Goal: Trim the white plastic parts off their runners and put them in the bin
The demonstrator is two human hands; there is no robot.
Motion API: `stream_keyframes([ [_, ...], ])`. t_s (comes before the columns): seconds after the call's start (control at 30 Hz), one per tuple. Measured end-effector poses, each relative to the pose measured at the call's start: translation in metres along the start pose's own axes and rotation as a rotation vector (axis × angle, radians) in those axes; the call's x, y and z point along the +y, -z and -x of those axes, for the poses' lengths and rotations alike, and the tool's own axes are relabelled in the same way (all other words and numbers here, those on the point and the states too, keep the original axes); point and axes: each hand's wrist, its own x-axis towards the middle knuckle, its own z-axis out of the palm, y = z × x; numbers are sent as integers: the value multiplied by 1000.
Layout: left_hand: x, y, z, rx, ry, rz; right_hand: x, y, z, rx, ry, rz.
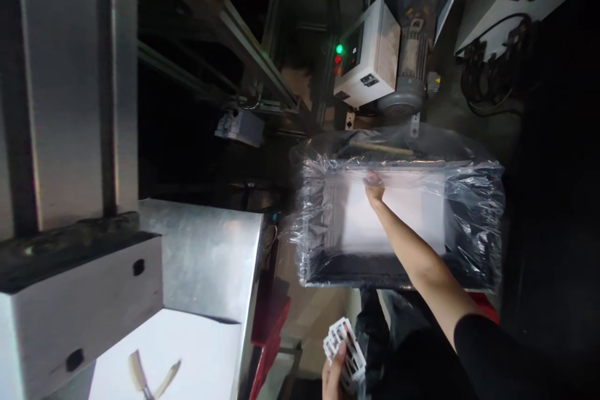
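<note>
At the bottom of the view, my left hand (334,370) grips a small stack of white plastic frames (347,350) with rectangular openings. My right arm stretches forward over a dark bin (375,272) lined with clear plastic film (473,212). A flat white sheet (407,219) lies inside it. The fingers of my right hand (374,186) are closed at the sheet's far edge and look slightly blurred. They appear to pinch that edge.
A metal work surface (206,250) stands to the left, with pale-handled pliers (145,378) on its white area. Beyond the bin are a control box (370,56) with green and red lights and a grey motor (407,84). Something red (272,350) borders the metal surface.
</note>
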Motion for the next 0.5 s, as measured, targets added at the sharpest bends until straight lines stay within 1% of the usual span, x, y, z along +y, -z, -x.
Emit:
stream_keyframes([
  [0.1,0,-3,0,-32,2,12,-1,7,17,95,0,-36],
  [0.2,-2,-5,0,-52,16,26,1,11,33,147,2,-76],
  [0.27,-3,-5,0,-57,26,40,3,9,37,169,-27,-95],
  [0.4,-8,-2,2,-49,52,83,3,-1,30,135,-96,-122],
  [0.5,-11,-1,3,-47,76,119,-1,-5,22,64,-84,-141],
])
